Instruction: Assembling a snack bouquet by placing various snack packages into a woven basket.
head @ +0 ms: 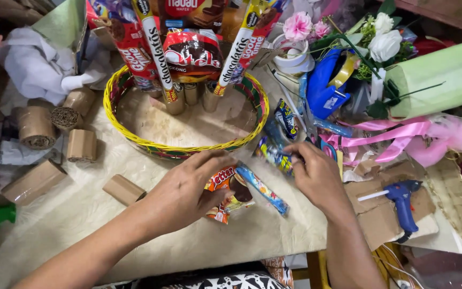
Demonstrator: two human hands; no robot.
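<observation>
While I leaned over the worktop (70, 214), cardboard rolls (81, 144) lay scattered at its far left beside crumpled white cloth (38, 64). Further in stood the yellow-rimmed woven basket (135, 136), with long snack sticks and packets (191, 53) propped upright on short tubes along its back wall.

My left hand (188, 192) lay flat over an orange snack packet (223, 179) just in front of the basket, fingers loosely spread and pressing on it rather than gripping. The packet looked light, crinkly and slippery; I judged it best pinched at a sealed edge, since whatever was inside might crush. Beside it a thin blue candy stick (263, 190) lay slanted on the worktop, touching the packet.

My right hand (316, 174) had its fingers closed narrowly on a small shiny blue wrapper (274, 155), with another like it (286, 118) lying near the basket rim. Both seemed feather-light and soft.

To the right lay pink ribbon (402, 134), a blue tape dispenser (324, 85), artificial flowers (383, 43), a pale green paper roll (445, 75) and a blue glue gun (405, 200) on cardboard.

My palm hid most of the orange packet, my right fingertips were tucked under the wrapper, and the tops of the sticks ran out of view.
</observation>
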